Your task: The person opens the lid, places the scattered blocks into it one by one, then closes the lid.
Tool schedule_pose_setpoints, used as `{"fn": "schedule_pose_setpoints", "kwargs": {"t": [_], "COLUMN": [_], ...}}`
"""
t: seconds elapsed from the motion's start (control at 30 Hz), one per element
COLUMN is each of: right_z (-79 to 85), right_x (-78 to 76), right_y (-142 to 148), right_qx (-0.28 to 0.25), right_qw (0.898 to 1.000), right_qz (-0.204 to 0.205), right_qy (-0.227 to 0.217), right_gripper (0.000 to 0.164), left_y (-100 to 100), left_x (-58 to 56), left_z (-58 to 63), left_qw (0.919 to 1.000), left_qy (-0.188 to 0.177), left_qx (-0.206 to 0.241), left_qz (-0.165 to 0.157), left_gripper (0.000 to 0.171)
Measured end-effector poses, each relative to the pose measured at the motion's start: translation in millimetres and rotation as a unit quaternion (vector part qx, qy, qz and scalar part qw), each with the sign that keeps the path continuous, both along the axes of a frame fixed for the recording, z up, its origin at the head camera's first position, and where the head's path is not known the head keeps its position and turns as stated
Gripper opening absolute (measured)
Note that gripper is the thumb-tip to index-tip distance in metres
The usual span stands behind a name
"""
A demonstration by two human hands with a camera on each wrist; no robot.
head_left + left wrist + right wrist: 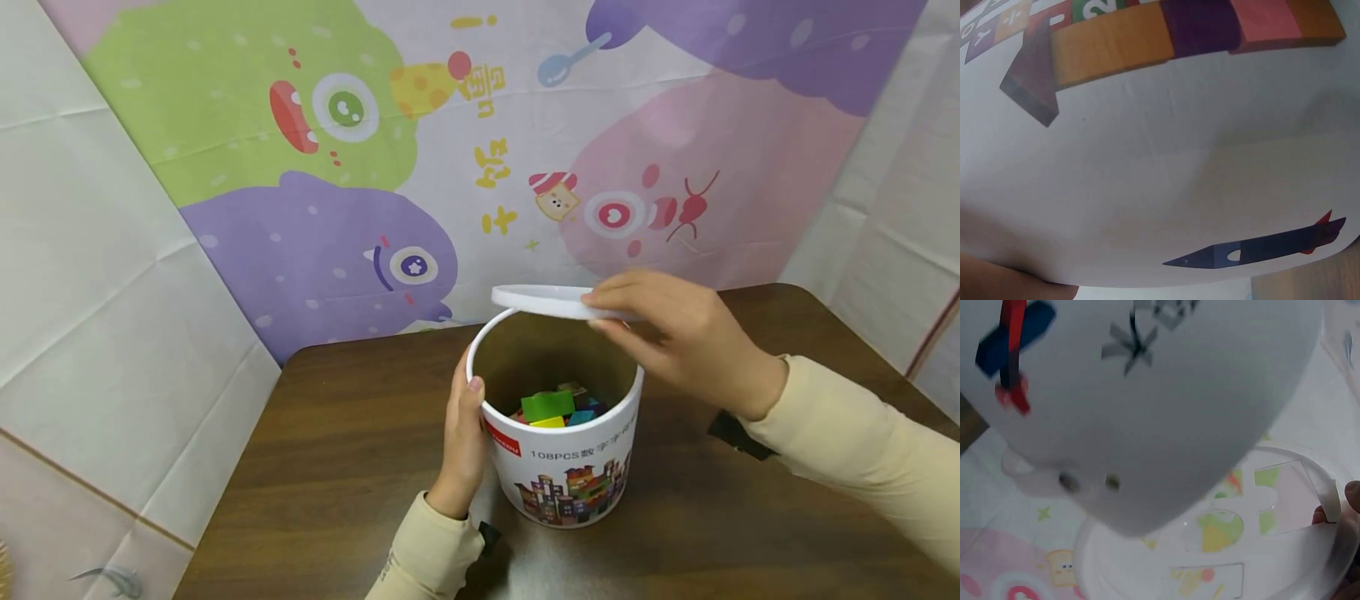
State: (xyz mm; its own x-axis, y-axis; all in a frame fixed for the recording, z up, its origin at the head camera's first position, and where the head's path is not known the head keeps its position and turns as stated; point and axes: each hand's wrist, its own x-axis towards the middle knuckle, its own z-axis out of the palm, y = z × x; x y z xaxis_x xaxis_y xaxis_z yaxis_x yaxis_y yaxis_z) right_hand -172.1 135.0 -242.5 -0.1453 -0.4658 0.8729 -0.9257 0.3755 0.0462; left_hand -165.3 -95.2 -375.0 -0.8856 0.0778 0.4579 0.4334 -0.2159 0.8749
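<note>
A white round bucket [577,442] stands on the table, its top uncovered and its side printed with a block-castle picture and "108PCS". Inside, low down, lie colourful toy blocks [549,407], green, yellow, blue and red among them. My left hand [463,433] grips the bucket's left side, thumb at the rim. In my right hand [678,333] is the white lid [536,300], pinched by its right edge between thumb and fingers, over the far part of the opening. From the right wrist, the lid [1147,575] looks see-through, with shaped outlines moulded in it.
The dark wooden table [337,450] spreads out on both sides of the bucket. Behind it hangs a cartoon-monster cloth [315,258]. Pale wall panels [112,250] stand on the left, and more white cloth [892,192] on the right.
</note>
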Motion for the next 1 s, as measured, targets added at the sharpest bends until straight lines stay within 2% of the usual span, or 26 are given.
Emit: {"fn": "schedule_pose_setpoints", "kwargs": {"t": [0.07,0.13,0.33,0.4,0.67,0.87,1.0], "right_z": [-2.5,-5.6,-19.4,-24.2,-36.5,-41.7,-44.6], "right_x": [7.2,13.0,23.5,25.5,28.2,28.0,27.5], "right_y": [-5.3,-9.5,-17.0,-18.7,-24.4,-25.0,-24.6], "right_qx": [0.009,0.02,0.058,0.068,0.077,0.078,0.077], "right_qw": [0.999,0.998,0.996,0.995,0.992,0.991,0.991], "right_qz": [0.013,0.032,0.059,0.064,0.091,0.1,0.103], "right_qy": [0.032,0.045,0.036,0.031,0.049,0.039,0.032], "right_gripper": [0.029,0.027,0.027,0.027,0.02,0.019,0.018], "left_y": [-0.2,-0.1,-0.2,-0.3,-0.3,-0.2,-0.2], "left_x": [0.2,-0.1,0.3,0.5,-1.9,-2.1,-2.5], "left_z": [0.0,0.3,0.3,-0.5,-3.2,-1.3,0.2], "left_qw": [1.0,0.9999,0.9991,0.9993,0.9989,0.9996,0.9995], "left_qy": [-0.004,-0.004,-0.005,-0.001,0.031,0.025,0.024], "left_qx": [-0.003,-0.006,-0.022,-0.02,-0.022,0.009,0.007], "left_qz": [0.005,0.007,0.035,0.033,0.028,0.01,0.021], "left_gripper": [0.051,0.051,0.051,0.051,0.051,0.051,0.051]}}
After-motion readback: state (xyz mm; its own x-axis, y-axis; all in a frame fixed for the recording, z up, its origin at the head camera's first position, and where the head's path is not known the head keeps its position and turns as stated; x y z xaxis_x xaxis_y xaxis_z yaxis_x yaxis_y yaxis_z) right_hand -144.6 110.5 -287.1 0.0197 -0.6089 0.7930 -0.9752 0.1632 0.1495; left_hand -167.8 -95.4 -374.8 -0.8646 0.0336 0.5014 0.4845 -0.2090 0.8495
